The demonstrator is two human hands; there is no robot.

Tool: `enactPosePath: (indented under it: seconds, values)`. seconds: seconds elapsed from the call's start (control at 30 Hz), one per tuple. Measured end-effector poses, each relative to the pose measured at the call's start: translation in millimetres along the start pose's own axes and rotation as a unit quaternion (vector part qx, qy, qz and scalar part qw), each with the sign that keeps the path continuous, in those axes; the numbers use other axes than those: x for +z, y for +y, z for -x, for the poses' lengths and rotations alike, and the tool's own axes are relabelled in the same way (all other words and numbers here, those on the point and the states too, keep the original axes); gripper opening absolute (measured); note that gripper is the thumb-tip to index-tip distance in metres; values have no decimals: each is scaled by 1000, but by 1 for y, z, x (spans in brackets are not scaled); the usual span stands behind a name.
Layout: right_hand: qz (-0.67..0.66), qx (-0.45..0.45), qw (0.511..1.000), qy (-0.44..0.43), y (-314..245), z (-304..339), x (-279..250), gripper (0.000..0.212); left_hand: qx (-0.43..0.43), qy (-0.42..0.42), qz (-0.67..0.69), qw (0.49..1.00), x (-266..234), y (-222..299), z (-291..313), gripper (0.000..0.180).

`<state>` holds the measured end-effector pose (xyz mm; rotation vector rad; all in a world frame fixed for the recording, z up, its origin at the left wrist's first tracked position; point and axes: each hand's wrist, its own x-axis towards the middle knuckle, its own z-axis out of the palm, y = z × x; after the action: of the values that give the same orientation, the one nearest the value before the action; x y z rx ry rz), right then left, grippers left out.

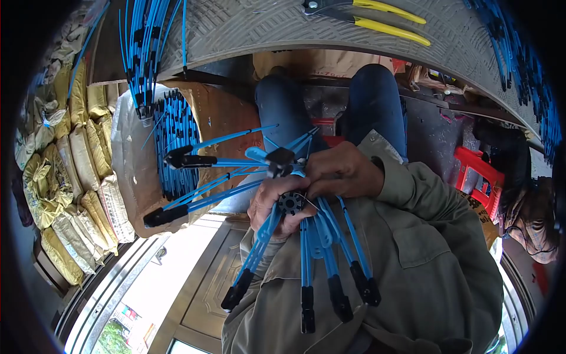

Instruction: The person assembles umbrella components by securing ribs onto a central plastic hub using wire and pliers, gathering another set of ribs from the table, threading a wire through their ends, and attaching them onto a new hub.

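Note:
My left hand (270,197) is wrapped around the middle of what looks like an umbrella frame, in front of my body. A black notched round hub (290,203) shows between its fingers. Blue ribs (305,251) with black ends fan out from the hub, some to the left and several toward my lap. My right hand (342,168) is closed in a pinch just right of the hub, touching the frame. What its fingertips grip is hidden. A thin wire (315,206) shows below those fingertips. A dark block-like rib end (280,159) sticks up blurred above my left hand.
Ahead, a grey worktable (259,35) carries yellow-handled pliers (392,22) and blue rib bundles (144,50) overhanging its edge. To the left stands an open sack (132,159) of ribs (177,141), beside stacked bags (82,159). A red plastic stool (480,177) is at right.

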<state>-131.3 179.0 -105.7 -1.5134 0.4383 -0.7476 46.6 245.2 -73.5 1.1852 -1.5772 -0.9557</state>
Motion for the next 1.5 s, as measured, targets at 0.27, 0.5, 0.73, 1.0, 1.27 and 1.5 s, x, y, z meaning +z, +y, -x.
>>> enactPosePath:
  seconds: [0.27,0.5,0.73,1.0,1.27,1.5]
  values:
    - [-4,10,1000,10,-1,-4,-5,13,0,85,-11,996,12,-7,8,38]
    - [-74,126,989,-33,5,-14,-21,16,-14,46,5,999,15,0,-7,33]
    - [-45,114,989,-77,13,-25,-30,13,-15,97,13,995,25,-4,-9,26]
    - [348,-133,913,165,-45,-30,-125,19,-57,125,-38,990,21,0,-18,22]
    - [717,-81,682,118,-56,-49,-166,24,-10,6,50,999,13,2,-30,28]
    - [456,-28,878,140,-67,-18,-152,12,-4,-69,103,992,-7,-10,-33,34]
